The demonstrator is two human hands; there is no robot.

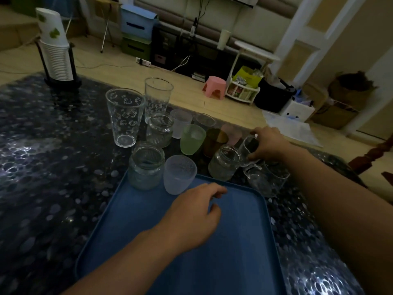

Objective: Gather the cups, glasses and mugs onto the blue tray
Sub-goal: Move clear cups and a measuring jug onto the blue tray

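Note:
The blue tray (240,248) lies on the dark patterned table near me. A ribbed glass jar (145,167) and a frosted white cup (179,177) stand at the tray's far edge. My left hand (191,216) hovers over the tray with fingers loosely curled, holding nothing. My right hand (266,143) grips a small clear glass (247,149), tilted, beyond the tray. Around it stand another jar (224,162), a clear mug (265,179), a green cup (192,139), an amber cup (213,141), a pink cup (232,133), a third jar (159,129) and two tall printed glasses (125,118) (157,99).
A stack of paper cups in a black holder (56,52) stands at the table's far left. Two more small cups (180,122) (205,121) sit near the table's far edge. Beyond the table are a pink stool (214,87), storage boxes and a white rack on the floor.

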